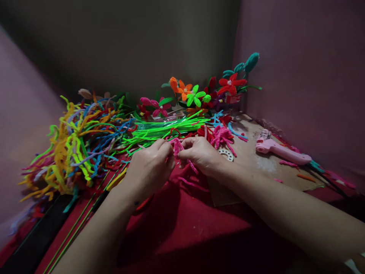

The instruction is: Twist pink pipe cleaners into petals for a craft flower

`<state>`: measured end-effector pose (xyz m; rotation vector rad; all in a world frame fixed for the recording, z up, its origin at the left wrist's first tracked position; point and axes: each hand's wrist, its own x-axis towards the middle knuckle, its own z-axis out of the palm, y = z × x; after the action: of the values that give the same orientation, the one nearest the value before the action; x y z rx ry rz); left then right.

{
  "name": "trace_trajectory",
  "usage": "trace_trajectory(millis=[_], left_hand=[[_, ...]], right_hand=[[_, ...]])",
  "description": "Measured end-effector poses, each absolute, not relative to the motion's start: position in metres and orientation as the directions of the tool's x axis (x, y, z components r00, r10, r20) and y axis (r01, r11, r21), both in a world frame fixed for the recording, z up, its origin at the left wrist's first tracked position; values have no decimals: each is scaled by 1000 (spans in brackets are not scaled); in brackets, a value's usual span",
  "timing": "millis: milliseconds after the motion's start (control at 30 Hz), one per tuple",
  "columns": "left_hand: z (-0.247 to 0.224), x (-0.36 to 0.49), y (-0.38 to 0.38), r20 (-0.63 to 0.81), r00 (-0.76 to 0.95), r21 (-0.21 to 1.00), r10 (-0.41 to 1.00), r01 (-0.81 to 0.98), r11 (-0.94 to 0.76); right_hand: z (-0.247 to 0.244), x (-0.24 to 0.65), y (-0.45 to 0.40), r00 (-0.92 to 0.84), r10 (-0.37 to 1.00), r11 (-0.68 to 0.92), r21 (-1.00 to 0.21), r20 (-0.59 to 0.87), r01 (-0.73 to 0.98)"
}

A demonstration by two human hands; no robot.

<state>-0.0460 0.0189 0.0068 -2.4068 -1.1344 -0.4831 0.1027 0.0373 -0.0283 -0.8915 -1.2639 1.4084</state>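
Observation:
Both my hands meet over the middle of the red-covered table, fingers closed around a bent pink pipe cleaner [177,146]. My left hand [152,161] grips it from the left with curled fingers, its fingertips partly hidden. From the right, my right hand [199,154] pinches the same piece between thumb and forefinger. Below the hands, a loose pink pipe cleaner [194,185] lies on the red cloth. Just beyond my right hand is a tangle of pink pipe cleaners [221,136], with a white ring with holes [226,154] beside my wrist.
Bright green pipe cleaners [171,127] lie behind my hands. A large multicoloured pipe-cleaner heap [74,140] fills the left. Finished pipe-cleaner flowers [195,96] stand along the back wall. A pink glue gun [281,150] rests on a cardboard sheet [248,133] at right. Thin green stems [76,224] lie at left.

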Motion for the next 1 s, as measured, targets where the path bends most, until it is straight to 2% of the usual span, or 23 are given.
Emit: trace_trajectory(millis=[200,300,367,433,533,633,767,900,1000], left_hand=[[6,-38,10,422,609,-388,672,791,-473],[3,-33,5,406,637,-481,656,759,-439],[2,-31,3,391,667,-526,634,727,-441],[0,-29,2,368,684,-550,630,707,-445],[0,-28,1,326,673,-559,664,703,-439],[0,-27,0,294,653,-534,698,718,-446],[-2,-29,2,321,666,-460,673,731,-504],[-4,-36,10,370,688,-279,625,724,-631],[-4,-39,15,472,672,-185,571,708,-681]], right_hand=[[-22,101,31,-162,983,74,-995,84,-70],[-23,102,31,-168,977,128,-992,129,-23],[-26,102,32,-176,979,105,-994,104,-5],[-30,102,34,-199,979,41,-999,46,-31],[-33,103,35,-237,971,-71,-984,-31,-163],[-31,103,34,-255,965,-130,-956,-60,-264],[-27,103,34,-223,974,-93,-964,-36,-250],[-27,103,37,-191,980,-112,-950,-57,-292],[-26,102,37,-188,981,-108,-950,-54,-292]])
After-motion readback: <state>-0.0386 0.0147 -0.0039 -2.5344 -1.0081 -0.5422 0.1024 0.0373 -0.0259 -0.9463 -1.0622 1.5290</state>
